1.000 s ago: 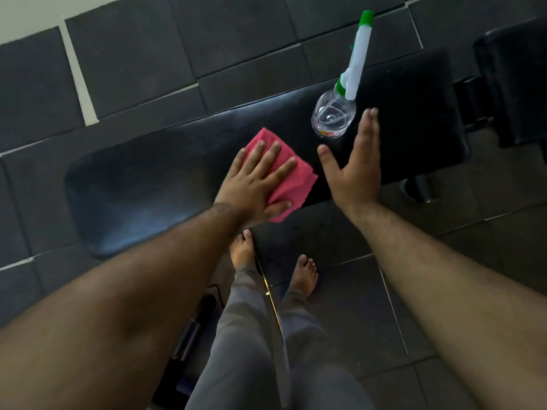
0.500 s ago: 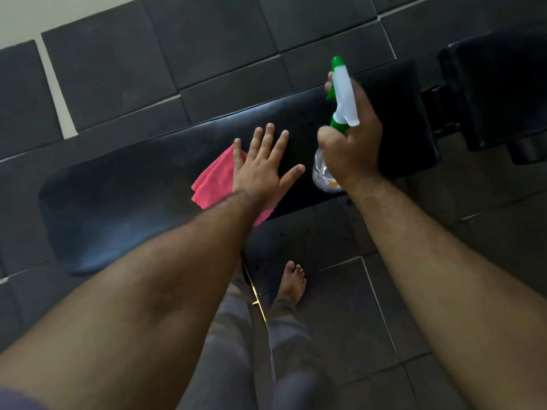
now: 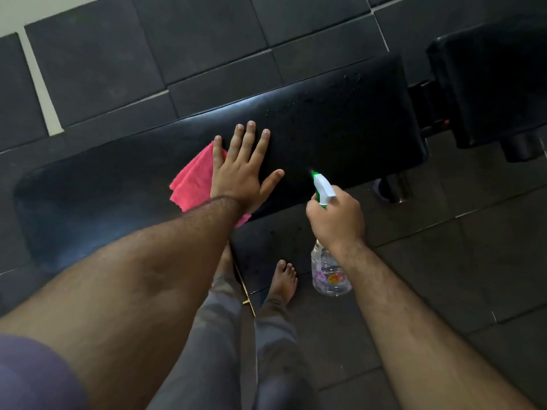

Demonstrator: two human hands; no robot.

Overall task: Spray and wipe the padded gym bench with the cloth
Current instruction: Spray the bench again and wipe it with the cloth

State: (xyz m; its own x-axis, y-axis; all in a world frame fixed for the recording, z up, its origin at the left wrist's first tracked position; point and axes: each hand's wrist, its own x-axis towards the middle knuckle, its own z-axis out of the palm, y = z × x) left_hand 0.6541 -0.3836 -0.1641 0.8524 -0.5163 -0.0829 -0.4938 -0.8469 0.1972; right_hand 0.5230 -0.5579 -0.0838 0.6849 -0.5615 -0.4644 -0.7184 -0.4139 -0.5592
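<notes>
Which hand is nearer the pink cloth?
Left. The left hand lies flat on the cloth; the right hand holds the spray bottle apart from it.

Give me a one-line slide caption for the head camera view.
Left hand presses a pink cloth onto the black padded bench while the right hand aims a clear green-nozzled spray bottle.
</notes>
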